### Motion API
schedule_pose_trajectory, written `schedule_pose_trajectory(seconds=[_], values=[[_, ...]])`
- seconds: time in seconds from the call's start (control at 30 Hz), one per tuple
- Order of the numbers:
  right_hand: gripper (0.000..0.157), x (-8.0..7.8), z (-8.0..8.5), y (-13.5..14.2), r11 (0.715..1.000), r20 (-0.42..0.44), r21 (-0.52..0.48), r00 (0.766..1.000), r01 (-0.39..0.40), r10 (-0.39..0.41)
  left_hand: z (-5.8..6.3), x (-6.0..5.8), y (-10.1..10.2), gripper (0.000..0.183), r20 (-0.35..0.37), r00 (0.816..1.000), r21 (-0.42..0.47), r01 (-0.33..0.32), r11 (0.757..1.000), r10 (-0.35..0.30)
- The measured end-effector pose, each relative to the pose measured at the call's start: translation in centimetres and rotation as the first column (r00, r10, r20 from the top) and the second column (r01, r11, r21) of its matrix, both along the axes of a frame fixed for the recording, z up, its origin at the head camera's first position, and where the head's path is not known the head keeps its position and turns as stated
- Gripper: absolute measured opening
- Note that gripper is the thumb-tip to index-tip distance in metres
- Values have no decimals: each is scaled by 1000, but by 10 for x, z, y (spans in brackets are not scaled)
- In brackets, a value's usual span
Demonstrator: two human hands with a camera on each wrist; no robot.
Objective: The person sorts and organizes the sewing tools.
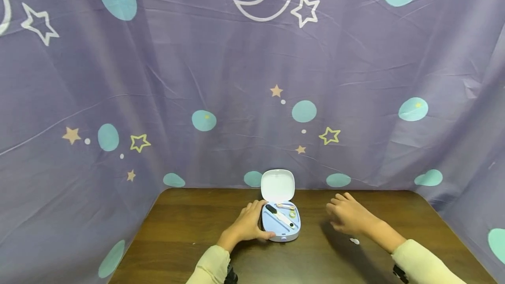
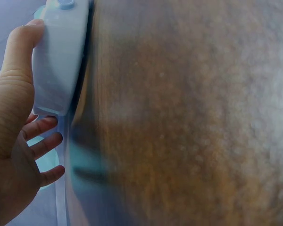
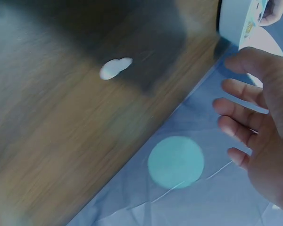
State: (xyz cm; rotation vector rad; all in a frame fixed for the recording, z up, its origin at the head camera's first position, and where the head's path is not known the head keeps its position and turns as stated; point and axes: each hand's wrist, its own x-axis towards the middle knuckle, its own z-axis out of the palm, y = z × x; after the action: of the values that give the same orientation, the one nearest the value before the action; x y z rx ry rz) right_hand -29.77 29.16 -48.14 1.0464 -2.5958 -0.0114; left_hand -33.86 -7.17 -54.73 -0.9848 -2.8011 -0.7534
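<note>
A light blue case (image 1: 269, 225) stands on the wooden table with its white lid (image 1: 278, 185) raised at the back. My left hand (image 1: 249, 222) holds it by the left side, the thumb on the front wall and fingers around the rear corner. A slim white stick with a black end (image 1: 282, 217) lies slanted in the case. Beside it are a small pale, slender piece (image 1: 285, 206) and a little round greenish one (image 1: 292, 214). Over the table to the right, my right hand (image 1: 349, 214) hovers with relaxed, bent fingers and nothing in them. Below it lies a small white two-lobed piece (image 3: 115, 68).
The brown wooden table (image 1: 177, 231) runs back to a purple curtain (image 1: 236, 78) printed with stars and moons, which also hangs at both sides. The right hand casts a shadow on the tabletop around the white piece.
</note>
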Motion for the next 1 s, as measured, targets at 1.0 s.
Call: schedule_pose_trajectory(seconds=[1.0], values=[[40,24,-39,37,987,148,107,980,119,-135,2,0,0,99,22,1000,-15,-4,1000,5]])
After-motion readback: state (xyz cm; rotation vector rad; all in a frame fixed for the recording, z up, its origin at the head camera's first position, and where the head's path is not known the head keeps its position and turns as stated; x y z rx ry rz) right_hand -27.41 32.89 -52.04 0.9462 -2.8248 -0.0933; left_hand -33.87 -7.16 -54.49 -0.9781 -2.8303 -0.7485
